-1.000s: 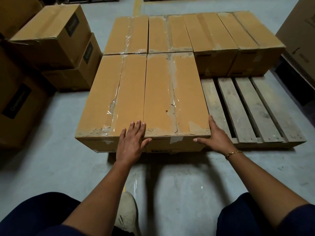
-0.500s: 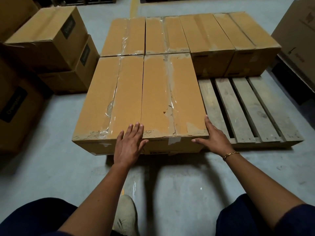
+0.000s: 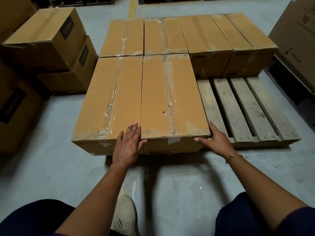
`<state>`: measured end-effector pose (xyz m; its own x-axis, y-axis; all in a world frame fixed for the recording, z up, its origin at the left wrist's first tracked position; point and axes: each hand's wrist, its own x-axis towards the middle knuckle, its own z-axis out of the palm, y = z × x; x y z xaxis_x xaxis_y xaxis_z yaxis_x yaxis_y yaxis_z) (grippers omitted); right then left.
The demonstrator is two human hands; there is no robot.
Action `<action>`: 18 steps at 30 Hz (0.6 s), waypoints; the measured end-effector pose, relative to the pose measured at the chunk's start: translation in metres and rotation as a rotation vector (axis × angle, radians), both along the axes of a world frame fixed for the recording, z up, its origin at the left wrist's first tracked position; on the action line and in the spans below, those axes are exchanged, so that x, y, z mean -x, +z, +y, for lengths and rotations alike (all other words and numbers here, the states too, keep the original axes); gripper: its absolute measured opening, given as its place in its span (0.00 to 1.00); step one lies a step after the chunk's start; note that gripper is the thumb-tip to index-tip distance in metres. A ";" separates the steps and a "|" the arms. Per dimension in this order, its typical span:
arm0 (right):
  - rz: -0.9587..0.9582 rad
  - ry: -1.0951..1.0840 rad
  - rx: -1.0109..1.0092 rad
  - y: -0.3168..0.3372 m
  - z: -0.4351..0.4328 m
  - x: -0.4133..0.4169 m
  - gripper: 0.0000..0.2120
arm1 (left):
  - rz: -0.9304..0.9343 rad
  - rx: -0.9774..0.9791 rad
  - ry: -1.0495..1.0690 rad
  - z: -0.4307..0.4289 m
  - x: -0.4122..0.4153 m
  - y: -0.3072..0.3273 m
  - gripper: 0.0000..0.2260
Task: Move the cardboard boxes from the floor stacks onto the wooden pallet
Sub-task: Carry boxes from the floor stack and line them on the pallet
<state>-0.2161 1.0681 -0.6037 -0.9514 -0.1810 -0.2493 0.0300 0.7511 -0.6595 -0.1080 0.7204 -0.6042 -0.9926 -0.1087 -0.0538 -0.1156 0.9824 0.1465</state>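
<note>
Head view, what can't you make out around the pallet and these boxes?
Head view:
Wooden pallet: left part hidden under cardboard boxes.
Floor box label, left: too dim to read.
Large carton, right: cut off by frame edge.
Near box front label: shadowed, unreadable.

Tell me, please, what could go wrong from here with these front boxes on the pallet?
The right hand presses the near corner of the right front box, fingers along its side above the wooden pallet slats; a sideways slip could pinch them. That box and the left front box seem to overhang the pallet's near edge, so they might be knocked.
</note>
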 end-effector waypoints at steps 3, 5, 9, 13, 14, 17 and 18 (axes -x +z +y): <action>0.036 -0.008 0.104 0.001 0.004 -0.008 0.32 | 0.007 -0.014 -0.017 -0.002 -0.002 -0.001 0.31; 0.055 -0.013 0.125 0.002 0.003 -0.011 0.28 | 0.018 -0.043 -0.018 -0.002 -0.002 0.000 0.31; 0.060 -0.032 0.118 0.002 0.002 -0.012 0.26 | 0.038 -0.067 -0.010 -0.001 -0.002 0.001 0.31; 0.066 -0.028 0.110 0.004 0.001 -0.013 0.27 | 0.041 -0.054 -0.004 -0.002 -0.002 -0.001 0.31; 0.069 -0.029 0.109 0.004 0.001 -0.013 0.27 | 0.042 -0.048 -0.004 -0.002 -0.002 -0.001 0.31; 0.041 -0.039 0.108 0.003 0.002 -0.013 0.29 | 0.046 -0.052 -0.009 -0.003 -0.003 0.000 0.31; 0.021 -0.038 0.105 0.003 0.002 -0.012 0.31 | 0.047 -0.056 -0.009 -0.003 -0.003 0.001 0.30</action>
